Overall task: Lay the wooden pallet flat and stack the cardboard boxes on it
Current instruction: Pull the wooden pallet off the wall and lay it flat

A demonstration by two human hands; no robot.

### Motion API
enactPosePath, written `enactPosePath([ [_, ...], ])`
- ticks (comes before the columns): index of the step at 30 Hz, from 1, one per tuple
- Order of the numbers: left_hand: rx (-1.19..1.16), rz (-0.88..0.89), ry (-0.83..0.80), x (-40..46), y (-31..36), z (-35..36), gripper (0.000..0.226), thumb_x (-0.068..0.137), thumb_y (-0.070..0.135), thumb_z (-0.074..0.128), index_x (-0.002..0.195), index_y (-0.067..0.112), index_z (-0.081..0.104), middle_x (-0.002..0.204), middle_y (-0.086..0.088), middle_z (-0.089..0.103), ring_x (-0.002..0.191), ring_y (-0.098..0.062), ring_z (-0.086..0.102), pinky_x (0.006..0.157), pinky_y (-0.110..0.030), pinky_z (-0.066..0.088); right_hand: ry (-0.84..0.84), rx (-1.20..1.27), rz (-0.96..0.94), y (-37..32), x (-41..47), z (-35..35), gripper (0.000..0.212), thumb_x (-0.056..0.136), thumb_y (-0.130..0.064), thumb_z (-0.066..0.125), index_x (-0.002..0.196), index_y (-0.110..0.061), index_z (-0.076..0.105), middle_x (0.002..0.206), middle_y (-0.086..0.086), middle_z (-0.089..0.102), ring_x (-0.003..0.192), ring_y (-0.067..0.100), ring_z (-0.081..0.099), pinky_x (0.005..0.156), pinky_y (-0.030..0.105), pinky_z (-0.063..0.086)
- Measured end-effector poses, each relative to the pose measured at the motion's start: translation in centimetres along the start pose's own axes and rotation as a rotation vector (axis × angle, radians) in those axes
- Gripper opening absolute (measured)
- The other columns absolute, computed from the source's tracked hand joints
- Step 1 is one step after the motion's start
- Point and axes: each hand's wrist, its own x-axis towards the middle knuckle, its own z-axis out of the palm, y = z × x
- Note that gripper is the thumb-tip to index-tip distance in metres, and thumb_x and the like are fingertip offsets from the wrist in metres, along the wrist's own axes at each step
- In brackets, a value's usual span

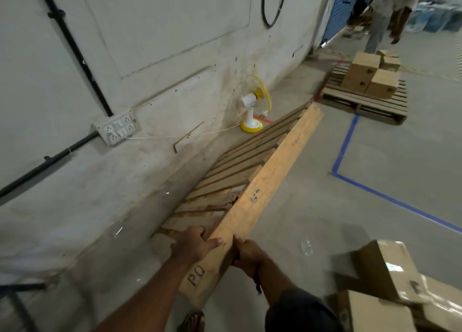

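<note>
Head view: slatted light-wood pallet (250,171) stands on edge, tilted, leaning toward grey wall (150,56) at 10 o'clock. Left hand (193,244) and right hand (247,254) both clamp its near top board, fingers wrapped over the edge. Brown cardboard boxes (390,289) lie on grey concrete floor (325,194) at 4 o'clock. Yellow-and-white table fan (253,106) stands beyond, at 12 o'clock.

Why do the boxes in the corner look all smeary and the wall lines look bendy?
Head view: the cardboard boxes at bottom right are blurred, with glare on their tape; the wide-angle lens bows the wall lines; the pallet stays sharp.
</note>
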Motion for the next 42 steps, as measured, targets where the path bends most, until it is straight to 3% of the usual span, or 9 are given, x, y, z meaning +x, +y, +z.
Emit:
enactPosePath([
  [6,0.011,-0.03,0.027,-2.6,2.5,4.3,0.06,0.066,0.078,0.075,0.07,0.023,0.052,0.069,0.002,0.055,0.064,-0.018,0.054,0.059,-0.031,0.036,-0.048,-0.047,0.017,0.8,-0.8,-4.9,0.056,0.112,-0.037,0.042,0.153,0.001,0.043,0.15,0.02,0.053,0.122,0.037,0.058,0.102,0.051,0.055],
  [13,0.03,-0.019,-0.009,-5.6,4.0,10.4,0.052,0.074,0.07,0.078,0.083,0.024,0.055,0.081,0.003,0.06,0.077,-0.021,0.061,0.066,-0.033,0.048,-0.041,-0.018,0.109,3.2,-3.4,-9.9,0.055,0.114,-0.035,0.034,0.16,-0.005,0.03,0.16,0.019,0.043,0.145,0.042,0.045,0.116,0.057,0.043],
  [17,0.008,-0.044,-0.027,-6.7,4.2,13.0,0.064,0.066,0.076,0.074,0.103,0.024,0.064,0.1,0.003,0.07,0.09,-0.021,0.068,0.082,-0.04,0.059,-0.026,0.033,0.106,4.9,-3.9,-11.7,0.054,0.115,-0.032,0.031,0.16,-0.005,0.029,0.161,0.02,0.041,0.147,0.043,0.042,0.113,0.053,0.043],
  [23,-0.003,-0.076,-0.097,-6.5,4.7,15.1,0.085,0.05,0.087,0.066,0.109,0.026,0.063,0.107,0.004,0.071,0.098,-0.022,0.069,0.09,-0.049,0.059,-0.039,0.087,0.134,6.0,-3.3,-14.4,0.052,0.114,-0.032,0.034,0.161,-0.01,0.03,0.143,0.014,0.051,0.142,0.042,0.046,0.116,0.058,0.043],
  [28,-0.051,-0.172,-0.094,-7.0,4.9,17.9,0.109,0.06,0.07,0.085,0.144,0.016,0.041,0.134,-0.003,0.063,0.125,-0.031,0.061,0.104,-0.054,0.05,-0.03,0.012,0.19,6.5,-3.5,-17.0,0.058,0.111,-0.034,0.048,0.159,-0.006,0.033,0.149,0.017,0.051,0.139,0.037,0.051,0.117,0.051,0.045],
  [31,-0.064,-0.196,-0.087,-7.8,4.6,20.9,0.142,0.064,0.067,0.086,0.164,0.009,0.004,0.156,-0.012,0.052,0.14,-0.036,0.052,0.113,-0.06,0.044,-0.036,-0.038,0.197,6.4,-4.4,-19.7,0.074,0.106,-0.045,0.055,0.164,-0.01,0.025,0.167,0.017,0.033,0.15,0.039,0.038,0.121,0.051,0.039],
  [33,-0.047,-0.22,-0.092,-9.1,5.7,23.2,0.144,0.073,0.063,0.084,0.166,0.012,-0.014,0.162,-0.012,0.045,0.145,-0.038,0.047,0.118,-0.061,0.036,0.009,-0.161,0.141,6.1,-5.1,-22.0,0.073,0.106,-0.049,0.053,0.163,-0.012,0.027,0.168,0.014,0.032,0.15,0.038,0.038,0.119,0.05,0.041],
  [37,-0.028,-0.207,-0.053,-10.7,6.9,28.8,0.131,0.075,0.054,0.084,0.16,0.026,-0.011,0.143,-0.008,0.064,0.129,-0.038,0.06,0.111,-0.066,0.041,0.147,-0.342,0.016,6.7,-5.6,-27.2,0.072,0.105,-0.054,0.051,0.162,-0.013,0.034,0.167,0.009,0.037,0.146,0.033,0.044,0.118,0.052,0.043],
  [42,0.008,-0.234,-0.033,-11.5,8.1,36.3,0.136,0.08,0.048,0.087,0.166,0.018,-0.015,0.152,-0.013,0.057,0.138,-0.039,0.055,0.118,-0.064,0.033,0.229,-0.332,-0.051,10.5,-6.9,-33.1,0.055,0.108,-0.048,0.048,0.152,-0.016,0.047,0.154,0.008,0.052,0.135,0.03,0.054,0.115,0.053,0.047],
])
